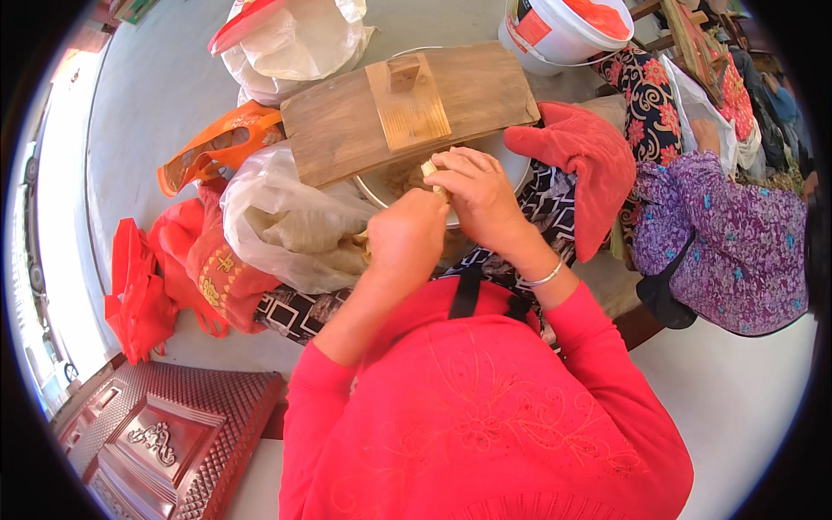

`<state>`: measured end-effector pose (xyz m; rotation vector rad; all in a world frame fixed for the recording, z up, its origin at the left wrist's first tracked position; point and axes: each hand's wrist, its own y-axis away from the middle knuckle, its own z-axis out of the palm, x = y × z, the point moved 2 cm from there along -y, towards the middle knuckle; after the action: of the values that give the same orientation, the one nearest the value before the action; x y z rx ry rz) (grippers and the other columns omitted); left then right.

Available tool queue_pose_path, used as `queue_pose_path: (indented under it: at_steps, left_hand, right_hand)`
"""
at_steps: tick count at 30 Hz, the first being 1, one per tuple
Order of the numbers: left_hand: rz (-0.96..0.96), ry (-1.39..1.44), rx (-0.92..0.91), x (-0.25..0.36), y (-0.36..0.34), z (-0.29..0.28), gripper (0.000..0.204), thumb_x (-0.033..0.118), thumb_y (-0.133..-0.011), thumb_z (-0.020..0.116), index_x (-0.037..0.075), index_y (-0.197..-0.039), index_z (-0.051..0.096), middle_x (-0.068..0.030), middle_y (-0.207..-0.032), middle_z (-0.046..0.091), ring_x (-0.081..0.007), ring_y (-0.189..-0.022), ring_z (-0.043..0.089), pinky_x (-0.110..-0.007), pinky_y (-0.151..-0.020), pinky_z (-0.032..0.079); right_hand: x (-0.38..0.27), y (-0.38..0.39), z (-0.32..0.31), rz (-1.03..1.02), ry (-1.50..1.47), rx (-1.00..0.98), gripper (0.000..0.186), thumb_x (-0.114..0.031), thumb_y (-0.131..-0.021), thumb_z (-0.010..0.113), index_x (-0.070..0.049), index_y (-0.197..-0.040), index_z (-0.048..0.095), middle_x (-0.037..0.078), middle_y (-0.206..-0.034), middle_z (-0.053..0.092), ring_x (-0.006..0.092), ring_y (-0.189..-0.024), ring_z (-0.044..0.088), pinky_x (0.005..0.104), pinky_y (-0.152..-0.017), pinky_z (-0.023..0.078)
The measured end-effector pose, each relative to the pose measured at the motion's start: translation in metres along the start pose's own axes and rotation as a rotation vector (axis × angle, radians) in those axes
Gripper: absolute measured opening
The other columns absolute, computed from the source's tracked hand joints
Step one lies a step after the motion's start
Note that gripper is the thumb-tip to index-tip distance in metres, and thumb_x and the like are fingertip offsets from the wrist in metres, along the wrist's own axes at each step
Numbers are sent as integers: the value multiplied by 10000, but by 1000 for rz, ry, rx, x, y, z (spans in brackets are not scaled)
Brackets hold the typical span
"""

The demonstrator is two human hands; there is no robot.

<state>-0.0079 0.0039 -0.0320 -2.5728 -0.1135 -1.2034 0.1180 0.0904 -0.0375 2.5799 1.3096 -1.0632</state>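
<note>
Yellow and pale, a small piece (430,173) sits between the hands: the right hand (481,191) pinches it, and the left hand (409,236) curls by its lower end — I can't tell if those fingers grip. Below is a round basin (518,158), so a loose pinch could drop the piece in. At 12 o'clock, a wooden board (334,130) crosses the basin's far side — a bumped knuckle could tip it. At 9 o'clock, a brushed plastic bag (269,212) could sag.
</note>
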Motion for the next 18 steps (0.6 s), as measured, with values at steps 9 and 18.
queue_pose_path:
  at_steps: [9,18]
  left_hand:
    - [-531,1055,-349,-28,-30,-14,193,209,-922,616,35,-858,670,70,-644,475,-26,-567,347,-192,-506,260]
    - [-546,917,-319,-50,-47,-17,180,177,-919,619,22,-993,673,32,-690,542,-42,-559,418,-186,-504,317]
  right_hand:
    - [12,-21,-27,530,-1302,-275,261,-137,-914,624,11,-1128,631,78,-988,684,134,-861,665,262,-794,531]
    - [28,-39,-30,501,-1035,-166,105,-36,-863,649,1,-959,666,22,-778,648,77,-690,602,213,-654,492]
